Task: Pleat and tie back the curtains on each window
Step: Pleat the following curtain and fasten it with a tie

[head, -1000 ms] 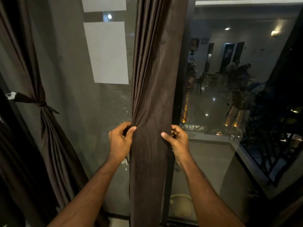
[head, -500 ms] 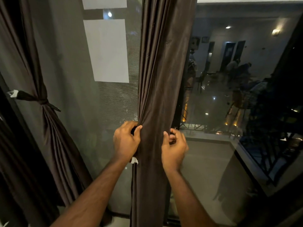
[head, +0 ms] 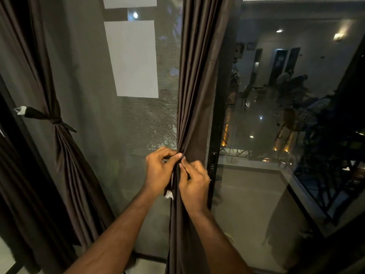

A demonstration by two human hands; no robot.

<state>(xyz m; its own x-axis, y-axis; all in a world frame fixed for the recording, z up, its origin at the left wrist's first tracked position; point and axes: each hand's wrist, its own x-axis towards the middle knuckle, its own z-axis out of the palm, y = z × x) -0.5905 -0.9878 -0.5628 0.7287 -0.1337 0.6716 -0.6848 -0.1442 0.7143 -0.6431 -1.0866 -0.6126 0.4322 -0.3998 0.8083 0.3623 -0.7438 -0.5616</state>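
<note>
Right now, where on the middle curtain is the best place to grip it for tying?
At the gathered waist of the middle curtain, where left hand and right hand pinch it. Come from both sides: the pleats narrow there, so fingers can likely encircle the bundle.

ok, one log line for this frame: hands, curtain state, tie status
left hand: pinching middle curtain | right hand: pinching same gather | middle curtain: bunched, not yet tied | left curtain: tied back with tie

Curtain (head: 194, 95) top and hem cut off
</note>
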